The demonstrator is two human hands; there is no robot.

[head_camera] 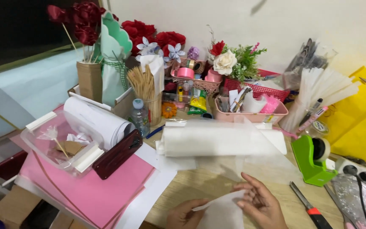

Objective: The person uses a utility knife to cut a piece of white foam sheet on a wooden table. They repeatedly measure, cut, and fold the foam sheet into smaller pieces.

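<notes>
Both grips pinched on white paper sheet: left hand, right hand, sheet between.

Table: pale wood-grain surface, matt. Sheet held between left hand and right hand: thin white paper, matt, slightly translucent. Roll beyond it: white tissue-like paper with a filmy, semi-clear wrap. Near left, pink sheets: smooth matt paper. Clear box: glossy transparent plastic. Right, tape dispenser: glossy green plastic. Cutter, near right: metal blade, black and red plastic grip. Far baskets: pink plastic. Far left roses: dark red, satin-like cloth.
</notes>
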